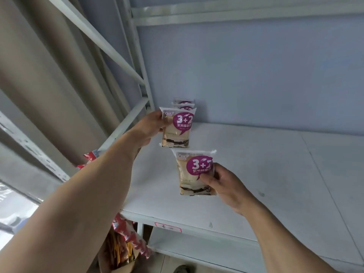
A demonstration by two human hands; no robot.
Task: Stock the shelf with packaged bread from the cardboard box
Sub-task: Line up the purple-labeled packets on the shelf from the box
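Note:
My left hand [149,129] grips a bread packet [177,128] with a purple "3+2" label, upright at the far left of the white shelf [256,164], just in front of two more packets [184,104] standing in a row against the back wall. My right hand [224,186] holds a second identical bread packet [195,172] upright, nearer the shelf's front edge. The cardboard box [118,259] sits low on the floor at the bottom left, under my left arm.
Red snack packets [132,237] stick out of the box. White metal uprights and a diagonal brace [137,75] frame the shelf's left side. A beige curtain [49,75] hangs at left. A lower shelf [197,247] lies beneath, with a price tag [167,227] on the edge.

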